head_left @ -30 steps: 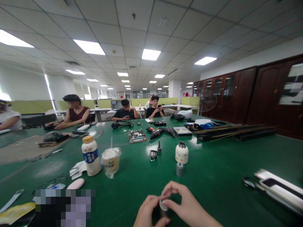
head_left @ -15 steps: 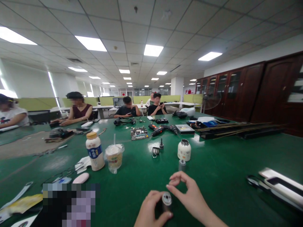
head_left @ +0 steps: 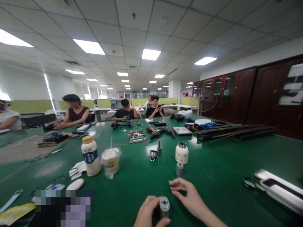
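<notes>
My left hand (head_left: 148, 212) is closed around a small motor (head_left: 164, 208), a silver metal cylinder standing upright on the green table (head_left: 132, 201). The motor's round end face points up and shows a dark centre and small holes. Just right of it hovers my right hand (head_left: 188, 193), fingers bent and a gap between thumb and fingertips, with nothing visible in it. Beyond my right hand stands a second silver cylinder (head_left: 180, 170) of similar shape. Close behind that is a white bottle (head_left: 182, 154) without its lid.
A milk bottle (head_left: 91, 157) and a plastic cup with a straw (head_left: 111, 161) stand at left. Farther back lie a metal cap (head_left: 153, 155), a circuit board (head_left: 137, 136) and power drills (head_left: 162, 132). Several people sit across the table. Long dark bars (head_left: 227, 132) lie at right.
My right hand has drawn slightly away from the motor, and its thumb and fingers have parted a little. My left hand stays on the motor. The whole view has shifted slightly.
</notes>
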Available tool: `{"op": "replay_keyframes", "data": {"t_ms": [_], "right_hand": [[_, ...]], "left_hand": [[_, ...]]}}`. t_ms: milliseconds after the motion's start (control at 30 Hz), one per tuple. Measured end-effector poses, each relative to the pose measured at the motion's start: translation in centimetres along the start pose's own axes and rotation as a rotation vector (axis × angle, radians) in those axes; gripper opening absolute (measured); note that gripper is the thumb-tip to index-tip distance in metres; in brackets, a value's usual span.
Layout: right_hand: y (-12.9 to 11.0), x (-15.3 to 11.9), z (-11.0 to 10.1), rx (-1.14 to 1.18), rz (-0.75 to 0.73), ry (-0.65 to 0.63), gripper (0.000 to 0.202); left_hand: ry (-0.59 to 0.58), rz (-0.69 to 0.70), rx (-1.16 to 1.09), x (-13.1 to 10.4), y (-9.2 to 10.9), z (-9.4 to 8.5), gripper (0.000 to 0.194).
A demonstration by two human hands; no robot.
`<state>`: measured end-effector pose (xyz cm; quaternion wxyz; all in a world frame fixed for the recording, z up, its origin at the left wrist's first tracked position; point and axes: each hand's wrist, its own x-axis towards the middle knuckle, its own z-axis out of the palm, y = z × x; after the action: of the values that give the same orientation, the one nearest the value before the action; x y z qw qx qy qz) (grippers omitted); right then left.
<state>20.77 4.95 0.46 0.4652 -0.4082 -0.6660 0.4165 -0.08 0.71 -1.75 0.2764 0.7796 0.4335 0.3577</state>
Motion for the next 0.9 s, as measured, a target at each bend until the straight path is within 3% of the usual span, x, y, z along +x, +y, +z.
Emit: {"op": "replay_keyframes", "data": {"t_ms": [167,300,500,767,900], "right_hand": [[-3.8,-0.7,1.5,0.200,-0.025,-0.033,0.022],[-5.8,-1.7,2.8,0.115,-0.050,-0.101,0.015],[-6.1,-2.1,3.3,-0.039,-0.086,-0.098,0.018],[-6.4,-2.3,2.8,-0.239,-0.120,-0.039,0.024],[-6.6,-2.3,2.2,-0.164,-0.178,-0.059,0.033]], "left_hand": [[-0.019,0.010,-0.032,0.1,-0.8,0.1,0.050],[0.005,0.008,-0.013,-0.1,-0.3,0.1,0.041],[0.024,-0.019,-0.019,-0.1,0.7,0.2,0.038],[0.022,0.052,-0.049,-0.2,0.1,0.2,0.042],[0.030,0.029,-0.038,-0.2,0.2,0.1,0.043]]}}
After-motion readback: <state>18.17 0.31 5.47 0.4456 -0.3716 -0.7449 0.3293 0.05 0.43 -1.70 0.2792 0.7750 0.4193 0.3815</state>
